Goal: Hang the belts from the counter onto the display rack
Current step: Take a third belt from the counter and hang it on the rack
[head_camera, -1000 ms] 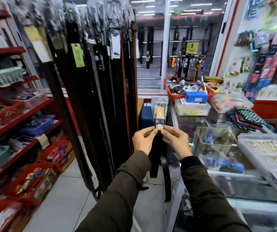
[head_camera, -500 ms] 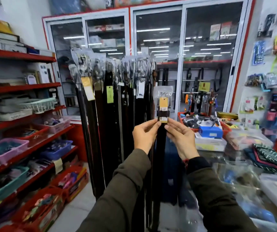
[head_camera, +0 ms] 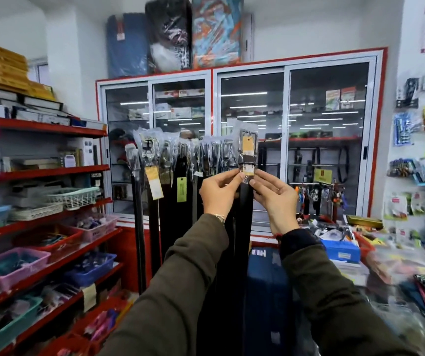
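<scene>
A dark belt (head_camera: 246,201) is held upright in front of the chest, its buckle end (head_camera: 247,145) uppermost and wrapped in clear plastic, with a yellow tag (head_camera: 247,146) over it. Just below the buckle the belt is pinched from both sides: the left hand (head_camera: 220,195) is closed on its left edge with thumb and fingertips, and the right hand (head_camera: 274,199) is closed on its right edge in the same way. Each grip is narrowed to the belt's width, with nothing else held. The strap is seen hanging straight down between the two olive sleeves (head_camera: 180,291).

Just to the left, and at about the same height, a row of hung belts (head_camera: 180,160) is seen on the rack, their buckles bagged in plastic and several tagged in yellow or green. The held buckle stands slightly above that row, at its right end; whether it touches the rack cannot be told.

Behind, a glass cabinet (head_camera: 252,140) with a red frame is seen. Red shelves (head_camera: 42,173) with baskets are at the left, and the cluttered bench (head_camera: 360,263) is at the lower right.
</scene>
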A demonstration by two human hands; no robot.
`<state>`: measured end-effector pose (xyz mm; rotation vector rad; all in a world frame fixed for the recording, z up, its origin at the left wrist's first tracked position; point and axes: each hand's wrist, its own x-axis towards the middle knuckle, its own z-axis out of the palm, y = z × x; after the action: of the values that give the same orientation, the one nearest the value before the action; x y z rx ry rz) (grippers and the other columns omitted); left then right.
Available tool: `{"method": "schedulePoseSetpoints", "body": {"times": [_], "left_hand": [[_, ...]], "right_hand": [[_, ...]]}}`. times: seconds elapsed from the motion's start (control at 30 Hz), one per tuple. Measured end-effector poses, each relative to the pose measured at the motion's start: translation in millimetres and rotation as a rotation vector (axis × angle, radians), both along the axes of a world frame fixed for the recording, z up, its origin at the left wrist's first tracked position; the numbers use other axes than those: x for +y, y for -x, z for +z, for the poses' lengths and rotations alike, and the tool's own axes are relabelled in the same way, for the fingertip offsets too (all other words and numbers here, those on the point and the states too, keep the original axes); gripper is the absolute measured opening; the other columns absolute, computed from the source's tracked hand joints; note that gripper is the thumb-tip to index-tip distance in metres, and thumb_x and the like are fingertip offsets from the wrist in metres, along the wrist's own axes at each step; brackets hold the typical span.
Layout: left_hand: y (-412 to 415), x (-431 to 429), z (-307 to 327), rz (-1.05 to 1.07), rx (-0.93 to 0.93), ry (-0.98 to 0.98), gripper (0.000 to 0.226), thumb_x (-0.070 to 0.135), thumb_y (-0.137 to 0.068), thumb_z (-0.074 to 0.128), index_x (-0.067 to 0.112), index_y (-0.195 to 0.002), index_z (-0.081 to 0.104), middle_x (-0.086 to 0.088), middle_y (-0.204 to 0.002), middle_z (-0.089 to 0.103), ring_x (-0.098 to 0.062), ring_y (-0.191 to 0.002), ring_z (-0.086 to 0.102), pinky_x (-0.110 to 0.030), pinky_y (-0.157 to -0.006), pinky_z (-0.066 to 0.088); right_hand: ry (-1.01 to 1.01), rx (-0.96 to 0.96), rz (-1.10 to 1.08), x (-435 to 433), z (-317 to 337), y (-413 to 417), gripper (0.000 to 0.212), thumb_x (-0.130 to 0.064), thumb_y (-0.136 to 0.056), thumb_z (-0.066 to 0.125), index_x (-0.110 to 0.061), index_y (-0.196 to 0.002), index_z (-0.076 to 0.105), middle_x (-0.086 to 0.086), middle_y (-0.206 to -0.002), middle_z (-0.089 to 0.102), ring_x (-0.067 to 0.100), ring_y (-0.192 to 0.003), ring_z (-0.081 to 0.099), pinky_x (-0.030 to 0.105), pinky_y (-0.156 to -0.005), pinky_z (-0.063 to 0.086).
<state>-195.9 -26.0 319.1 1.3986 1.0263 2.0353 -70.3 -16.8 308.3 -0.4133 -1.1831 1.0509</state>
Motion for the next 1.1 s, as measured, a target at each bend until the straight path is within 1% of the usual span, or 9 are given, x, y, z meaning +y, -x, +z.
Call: {"method": "schedulePoseSetpoints", "body": {"times": [0.1,0.17,0.27,0.43,0.73,0.83,0.9,1.0,1.1], "left_hand": [[1,6,4,-0.043,-0.051,0.035,0.03,0.012,-0.087,0.076,0.001,-0.115,0.073,-0.014,-0.103,0.076,-0.013,-0.083,0.07,-0.019,-0.062,0.059],[1,10,4,-0.064,-0.073,0.051,0.031,0.011,-0.087,0.076,0.0,-0.115,0.073,-0.015,-0.103,0.076,-0.013,-0.083,0.069,-0.014,-0.057,0.057],[0,13,6,-0.078,-0.088,0.067,0.03,0.01,-0.088,0.075,-0.001,-0.116,0.072,-0.014,-0.099,0.075,-0.013,-0.08,0.068,-0.014,-0.055,0.056],[-1,19,10,-0.076,-0.092,0.082,0.03,0.012,-0.088,0.075,0.0,-0.115,0.073,-0.011,-0.095,0.074,-0.007,-0.071,0.066,-0.014,-0.054,0.056],[0,25,-9,-0.045,-0.074,0.092,0.034,0.015,-0.088,0.076,0.003,-0.119,0.072,-0.015,-0.107,0.076,-0.013,-0.083,0.071,-0.02,-0.065,0.062],[1,26,-12,0.106,0.07,0.078,0.033,0.016,-0.089,0.074,0.007,-0.121,0.071,-0.01,-0.114,0.076,-0.013,-0.091,0.07,-0.033,-0.084,0.063],[2,25,-14,0.262,0.22,0.058,0.036,0.021,-0.091,0.071,0.015,-0.127,0.068,-0.002,-0.124,0.072,-0.016,-0.106,0.068,-0.039,-0.098,0.057],[8,27,-16,0.497,0.525,-0.033,0.051,0.026,-0.096,0.061,0.023,-0.145,0.049,0.004,-0.148,0.053,-0.017,-0.136,0.048,-0.032,-0.115,0.039],[19,33,-13,0.627,0.857,-0.114,0.067,0.025,-0.099,0.052,0.024,-0.158,0.022,0.007,-0.167,0.022,-0.018,-0.154,0.02,-0.024,-0.118,0.02]], "right_hand": [[-0.013,-0.034,0.001,6,6,0,0.026,0.001,-0.088,0.071,-0.017,-0.106,0.074,0.006,-0.105,0.078,0.019,-0.102,0.074,0.031,-0.092,0.059],[-0.026,-0.043,-0.032,10,6,1,0.028,0.002,-0.088,0.07,-0.018,-0.107,0.074,0.006,-0.106,0.078,0.017,-0.099,0.074,0.027,-0.089,0.06],[-0.031,-0.029,-0.048,13,8,3,0.03,0.005,-0.089,0.068,-0.01,-0.113,0.073,0.008,-0.104,0.077,0.016,-0.096,0.073,0.023,-0.086,0.061],[-0.028,-0.029,-0.061,21,11,3,0.033,0.007,-0.089,0.068,0.0,-0.121,0.07,0.016,-0.113,0.075,0.023,-0.106,0.071,0.034,-0.097,0.056],[-0.028,-0.116,-0.126,35,-8,5,0.033,0.008,-0.089,0.067,-0.004,-0.12,0.071,0.019,-0.118,0.074,0.026,-0.112,0.07,0.043,-0.104,0.053],[-0.111,-0.207,-0.198,35,-11,5,0.039,0.002,-0.092,0.066,-0.007,-0.13,0.064,0.013,-0.127,0.07,0.022,-0.119,0.067,0.041,-0.108,0.051],[-0.192,-0.275,-0.258,35,-14,4,0.045,-0.004,-0.097,0.06,-0.017,-0.14,0.055,0.0,-0.14,0.06,0.015,-0.13,0.059,0.034,-0.112,0.048],[-0.423,-0.476,-0.413,41,-16,3,0.055,-0.003,-0.102,0.047,-0.023,-0.153,0.038,-0.008,-0.159,0.036,0.006,-0.15,0.031,0.029,-0.124,0.028],[-0.59,-0.748,-0.528,55,-12,2,0.062,-0.009,-0.104,0.044,-0.027,-0.16,0.023,-0.012,-0.169,0.011,0.002,-0.156,0.005,0.023,-0.125,0.014]]}}
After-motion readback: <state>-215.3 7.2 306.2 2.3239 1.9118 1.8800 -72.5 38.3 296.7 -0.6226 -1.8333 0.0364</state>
